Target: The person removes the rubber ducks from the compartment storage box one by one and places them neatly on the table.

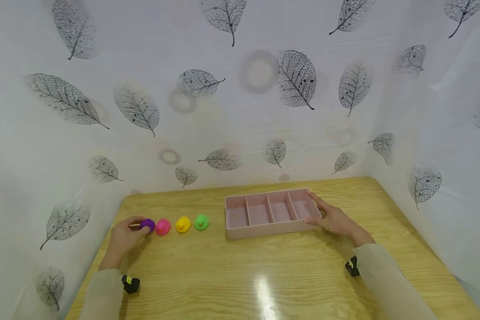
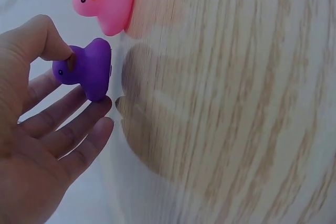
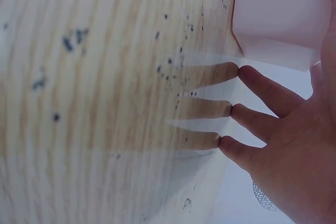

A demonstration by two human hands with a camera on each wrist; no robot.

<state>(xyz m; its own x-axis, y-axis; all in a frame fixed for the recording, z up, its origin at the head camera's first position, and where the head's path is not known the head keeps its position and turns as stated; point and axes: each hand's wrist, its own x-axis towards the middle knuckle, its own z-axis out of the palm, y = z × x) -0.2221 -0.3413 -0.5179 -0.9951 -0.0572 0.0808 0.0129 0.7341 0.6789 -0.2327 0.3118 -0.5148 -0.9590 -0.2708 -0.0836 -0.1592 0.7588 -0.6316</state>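
In the head view my left hand is at the left end of a row of toy ducks. It pinches a purple rubber duck between thumb and fingers, the duck's base just off the wood in the left wrist view. Right beside it sits a pink rubber duck, then a yellow rubber duck and a green rubber duck. My right hand grips the right end of a pink divided box, thumb at the near rim and a finger at the far corner. Its other fingertips touch the table.
The box has several side-by-side compartments with bare floors. The wooden table ends at a white leaf-print curtain at the back and sides. A black wrist device hangs under each sleeve.
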